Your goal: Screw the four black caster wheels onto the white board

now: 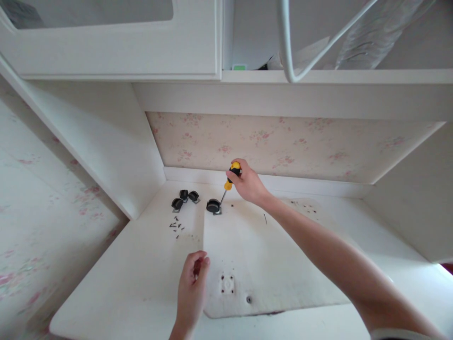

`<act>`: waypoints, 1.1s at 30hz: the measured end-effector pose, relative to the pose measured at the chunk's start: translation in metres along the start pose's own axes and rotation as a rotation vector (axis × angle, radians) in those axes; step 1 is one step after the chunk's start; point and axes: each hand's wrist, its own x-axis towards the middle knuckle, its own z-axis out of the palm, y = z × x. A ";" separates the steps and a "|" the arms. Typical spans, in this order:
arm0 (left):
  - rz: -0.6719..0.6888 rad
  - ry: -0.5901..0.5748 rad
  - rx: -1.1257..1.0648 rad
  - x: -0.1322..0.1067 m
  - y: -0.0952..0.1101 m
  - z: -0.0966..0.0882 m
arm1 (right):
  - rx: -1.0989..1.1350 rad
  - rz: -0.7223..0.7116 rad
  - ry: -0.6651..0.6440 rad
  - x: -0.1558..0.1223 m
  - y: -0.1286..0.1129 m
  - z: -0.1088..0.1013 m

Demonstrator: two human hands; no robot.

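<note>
My right hand (244, 179) is wrapped round a yellow-and-black screwdriver (232, 173). The tool leans, its shaft running down to the metal mounting plate of a black caster wheel (213, 206). That caster sits at the far left corner of a white board (283, 255) lying flat. Nearer to me, my left hand (193, 283) hovers by the board's left edge, fingers curled in and thumb against them. Whatever it holds, if anything, is hidden. Several loose screws (176, 225) lie on the white surface to the left, with three loose casters (184, 194) just behind them.
Screw holes and a caster mark (228, 284) show near the board's front left corner. A white cabinet (116, 52) hangs low above, and a pale looped cable or rod (290, 56) dangles from it. White side panels and floral wallpaper (262, 137) enclose the worktop.
</note>
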 end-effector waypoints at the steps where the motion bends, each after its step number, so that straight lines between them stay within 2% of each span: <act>1: -0.003 0.004 -0.001 0.000 0.000 0.000 | -0.009 -0.007 -0.007 0.000 -0.001 0.000; 17: 0.001 0.003 0.001 0.001 -0.006 -0.001 | -0.034 -0.012 -0.025 0.002 -0.008 -0.002; 33: -0.006 -0.021 0.004 0.002 -0.006 -0.001 | -0.050 0.037 -0.015 0.002 -0.004 -0.004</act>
